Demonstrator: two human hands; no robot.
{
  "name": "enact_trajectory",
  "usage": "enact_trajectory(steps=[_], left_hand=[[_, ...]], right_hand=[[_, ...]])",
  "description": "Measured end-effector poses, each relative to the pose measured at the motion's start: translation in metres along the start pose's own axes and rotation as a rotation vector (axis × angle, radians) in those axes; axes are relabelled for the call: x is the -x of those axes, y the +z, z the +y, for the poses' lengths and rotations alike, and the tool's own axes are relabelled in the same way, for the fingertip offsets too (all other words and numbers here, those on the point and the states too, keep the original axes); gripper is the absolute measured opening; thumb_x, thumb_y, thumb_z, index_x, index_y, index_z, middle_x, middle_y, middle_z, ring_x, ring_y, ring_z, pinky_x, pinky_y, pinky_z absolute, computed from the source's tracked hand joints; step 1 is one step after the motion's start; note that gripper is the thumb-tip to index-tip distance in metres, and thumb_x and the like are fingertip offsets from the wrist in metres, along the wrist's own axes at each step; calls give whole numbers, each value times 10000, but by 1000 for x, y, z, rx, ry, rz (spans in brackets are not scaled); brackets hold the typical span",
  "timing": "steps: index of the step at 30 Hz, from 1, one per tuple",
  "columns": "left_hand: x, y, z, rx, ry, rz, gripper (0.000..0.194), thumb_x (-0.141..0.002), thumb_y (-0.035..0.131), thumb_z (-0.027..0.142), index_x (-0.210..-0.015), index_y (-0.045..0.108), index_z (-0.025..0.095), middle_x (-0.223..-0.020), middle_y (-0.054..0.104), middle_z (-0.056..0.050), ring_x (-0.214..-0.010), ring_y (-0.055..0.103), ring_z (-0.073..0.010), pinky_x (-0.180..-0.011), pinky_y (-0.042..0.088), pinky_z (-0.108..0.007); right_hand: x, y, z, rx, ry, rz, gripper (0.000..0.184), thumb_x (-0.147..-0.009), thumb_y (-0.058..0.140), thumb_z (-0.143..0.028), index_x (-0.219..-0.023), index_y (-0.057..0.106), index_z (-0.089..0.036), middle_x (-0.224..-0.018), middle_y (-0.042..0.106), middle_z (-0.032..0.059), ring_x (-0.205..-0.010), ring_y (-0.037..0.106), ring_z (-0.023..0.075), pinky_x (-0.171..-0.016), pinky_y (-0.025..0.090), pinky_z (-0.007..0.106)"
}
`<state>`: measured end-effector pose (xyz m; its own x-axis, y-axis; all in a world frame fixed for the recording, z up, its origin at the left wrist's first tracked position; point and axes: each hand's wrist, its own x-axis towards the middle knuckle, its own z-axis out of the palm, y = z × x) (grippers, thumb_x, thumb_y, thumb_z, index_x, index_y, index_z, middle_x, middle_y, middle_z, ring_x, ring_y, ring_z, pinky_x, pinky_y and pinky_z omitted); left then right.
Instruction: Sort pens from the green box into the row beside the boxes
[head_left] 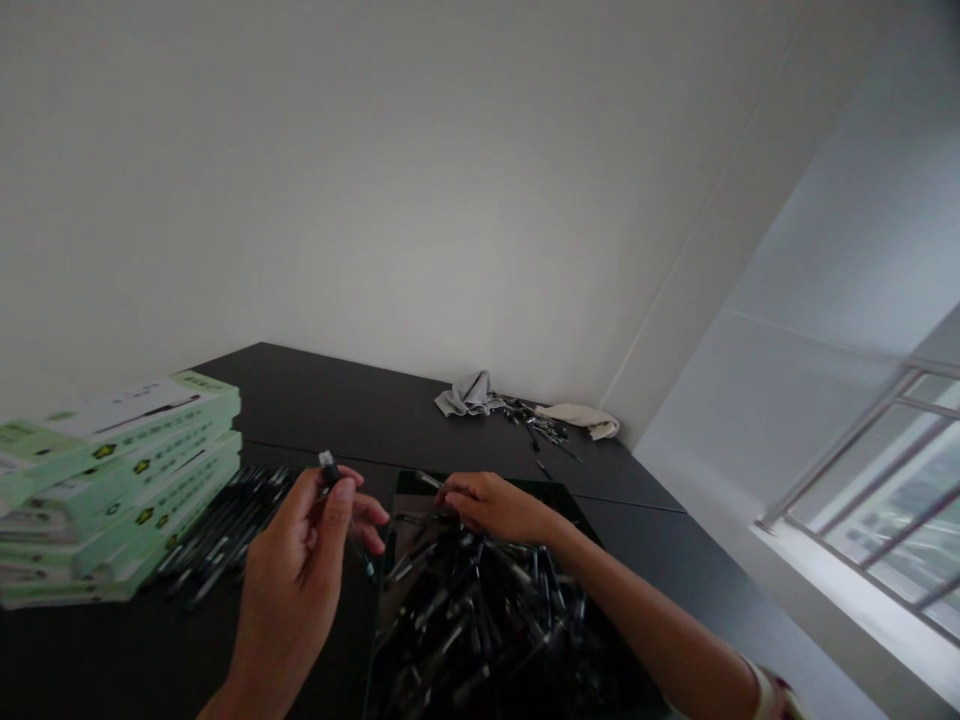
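My left hand is closed, pinching a dark pen between thumb and fingers; its pale, clear-looking end points up. My right hand reaches over a pile of black and clear pen parts. Its fingers are curled around a slim pen part that sticks out to the left, though the fingertips are partly hidden. The pile lies on a dark glossy tray or sheet. Left of my left hand, a row of black pens lies side by side on the black table.
A stack of green and white pen boxes stands at the left. Farther back lie a grey cloth, a loose heap of pens and a cream cloth. Walls border the table; a barred window is at the right.
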<state>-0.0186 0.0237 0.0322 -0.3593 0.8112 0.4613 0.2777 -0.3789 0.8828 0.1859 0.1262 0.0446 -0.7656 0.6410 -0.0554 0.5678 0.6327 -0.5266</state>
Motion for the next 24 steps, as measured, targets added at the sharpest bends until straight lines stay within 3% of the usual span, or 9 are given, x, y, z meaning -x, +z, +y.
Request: enact_trajectory(steps=[4, 6, 13, 16, 19, 24], left_hand=[[1, -1, 1, -11, 7, 4, 253, -908, 388, 476, -890, 499, 249, -675, 653, 47, -523, 622, -128, -578, 477, -295], [2, -1, 0, -12, 10, -10, 246, -909, 391, 470, -899, 500, 249, -678, 654, 48, -524, 624, -127, -577, 479, -293], [3, 0, -3, -8, 0, -28, 232, -916, 386, 450, -910, 496, 246, -686, 659, 46, -520, 626, -128, -583, 478, -295], [2, -1, -3, -3, -9, -24, 231, -916, 389, 449, -913, 498, 245, -693, 657, 44, -526, 626, -128, -581, 477, -293], [2, -1, -2, 4, -9, -19, 230, -917, 389, 449, -912, 496, 245, -681, 655, 46, -523, 623, -128, -575, 476, -291], [1, -1, -1, 2, 7, -26, 221, -920, 386, 436, -916, 494, 243, -678, 655, 46, -514, 618, -125, -568, 475, -288]], right_hand=[[9, -5, -5, 29, -60, -320, 194, -855, 535, -252, -958, 653, -136, -650, 619, -5, -613, 583, 117, -557, 406, 180], [10, -5, -8, 128, -103, -384, 233, -848, 558, -279, -1007, 663, -145, -765, 670, 27, -705, 612, 130, -607, 419, 181], [-18, 15, -12, 368, -121, -213, 259, -853, 460, -119, -1025, 654, -141, -950, 691, 72, -861, 626, 163, -736, 424, 227], [-28, 33, -12, 422, -127, -228, 259, -799, 521, -133, -1016, 659, -161, -1005, 679, 89, -903, 627, 196, -727, 435, 245], [-31, 45, -8, 471, -95, -234, 235, -790, 536, -180, -979, 673, -151, -974, 678, 123, -825, 643, 228, -654, 446, 277], [-31, 37, 3, 437, -172, -300, 224, -725, 640, -207, -944, 685, -190, -906, 696, 49, -832, 630, 190, -683, 439, 240]])
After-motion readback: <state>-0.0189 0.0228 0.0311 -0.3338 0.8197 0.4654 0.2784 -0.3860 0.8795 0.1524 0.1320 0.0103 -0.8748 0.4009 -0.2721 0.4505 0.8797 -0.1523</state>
